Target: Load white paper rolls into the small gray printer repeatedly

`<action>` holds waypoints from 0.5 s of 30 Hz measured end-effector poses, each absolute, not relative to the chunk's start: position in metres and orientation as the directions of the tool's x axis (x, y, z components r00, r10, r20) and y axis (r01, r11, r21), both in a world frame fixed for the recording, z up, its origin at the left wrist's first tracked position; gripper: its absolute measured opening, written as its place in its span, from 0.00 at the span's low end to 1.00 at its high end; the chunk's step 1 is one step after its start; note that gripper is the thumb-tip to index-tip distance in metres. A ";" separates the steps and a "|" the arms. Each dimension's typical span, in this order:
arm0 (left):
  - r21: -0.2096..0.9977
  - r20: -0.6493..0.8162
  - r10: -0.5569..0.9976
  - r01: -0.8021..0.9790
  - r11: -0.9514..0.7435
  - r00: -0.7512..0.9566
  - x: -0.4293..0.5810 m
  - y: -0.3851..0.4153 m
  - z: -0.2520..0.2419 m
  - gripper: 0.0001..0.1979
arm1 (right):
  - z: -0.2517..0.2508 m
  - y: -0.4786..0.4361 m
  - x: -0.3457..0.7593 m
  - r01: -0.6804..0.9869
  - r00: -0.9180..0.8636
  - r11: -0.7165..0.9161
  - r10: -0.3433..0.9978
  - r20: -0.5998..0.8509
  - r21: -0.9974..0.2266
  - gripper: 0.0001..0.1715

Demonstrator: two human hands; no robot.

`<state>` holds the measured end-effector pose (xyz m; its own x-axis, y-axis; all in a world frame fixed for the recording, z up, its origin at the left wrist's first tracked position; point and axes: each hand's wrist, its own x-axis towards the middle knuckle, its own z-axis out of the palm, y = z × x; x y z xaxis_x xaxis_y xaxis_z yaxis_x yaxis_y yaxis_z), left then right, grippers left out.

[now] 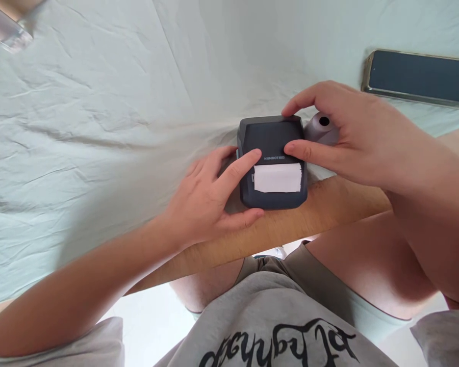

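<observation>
A dark label printer (270, 140) marked NIIMBOT lies near the table's front edge, with a strip of white paper (278, 178) showing across its lower front. My left hand (210, 196) grips it from the left, one fingertip on its top and another along the near edge. On the other side, my right hand (361, 132) holds the printer's right part, thumb on the top face and a finger at the far corner. Partly under that hand sits a greyish, rounded object (321, 128) with a dark round hole; its kind is unclear.
A phone (423, 76) with a dark screen lies at the back right. A clear plastic-looking item (7, 28) is cut off at the upper left. Wrinkled pale cloth (110, 102) covers the table, leaving its wooden front edge (222, 252) bare above my lap.
</observation>
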<state>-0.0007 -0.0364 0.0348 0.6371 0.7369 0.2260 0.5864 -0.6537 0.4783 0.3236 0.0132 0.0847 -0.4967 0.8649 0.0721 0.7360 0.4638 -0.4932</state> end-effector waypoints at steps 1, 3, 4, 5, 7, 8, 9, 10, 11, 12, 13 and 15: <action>0.477 0.232 0.738 0.587 -0.654 0.634 -0.001 -0.036 0.034 0.44 | 0.083 0.012 0.324 0.738 -0.491 0.456 0.868 0.068 -0.497 0.27; 0.469 0.249 0.736 0.586 -0.661 0.630 0.000 -0.036 0.031 0.47 | 0.080 0.009 0.324 0.755 -0.466 0.454 0.879 0.100 -0.474 0.28; 0.470 0.246 0.741 0.592 -0.655 0.625 0.000 -0.036 0.030 0.49 | 0.078 0.007 0.324 0.766 -0.454 0.462 0.881 0.133 -0.448 0.28; 0.473 0.239 0.751 0.602 -0.643 0.615 0.000 -0.036 0.029 0.52 | 0.076 0.005 0.325 0.774 -0.449 0.475 0.878 0.167 -0.419 0.29; 0.476 0.211 0.777 0.633 -0.611 0.593 -0.001 -0.036 0.028 0.57 | 0.073 0.001 0.329 0.778 -0.458 0.504 0.864 0.210 -0.375 0.33; 0.471 0.195 0.785 0.646 -0.601 0.588 -0.001 -0.036 0.028 0.58 | 0.072 0.000 0.331 0.776 -0.468 0.516 0.857 0.216 -0.363 0.35; 0.464 0.179 0.789 0.656 -0.595 0.588 -0.002 -0.035 0.029 0.58 | 0.070 -0.001 0.333 0.774 -0.480 0.527 0.850 0.218 -0.350 0.37; 0.454 0.170 0.783 0.658 -0.601 0.598 -0.003 -0.034 0.029 0.58 | 0.068 -0.002 0.334 0.779 -0.482 0.533 0.846 0.227 -0.331 0.39; 0.446 0.169 0.772 0.652 -0.614 0.612 -0.003 -0.034 0.029 0.59 | 0.067 -0.002 0.335 0.790 -0.473 0.532 0.845 0.249 -0.306 0.40; 0.439 0.166 0.762 0.645 -0.625 0.625 -0.004 -0.033 0.029 0.59 | 0.065 -0.002 0.336 0.800 -0.462 0.528 0.845 0.268 -0.286 0.42; 0.432 0.168 0.755 0.641 -0.635 0.634 -0.005 -0.033 0.029 0.59 | 0.064 -0.002 0.336 0.803 -0.459 0.528 0.844 0.277 -0.276 0.43; 0.414 0.182 0.741 0.634 -0.654 0.646 -0.007 -0.033 0.027 0.61 | 0.064 -0.001 0.336 0.798 -0.468 0.533 0.843 0.266 -0.283 0.45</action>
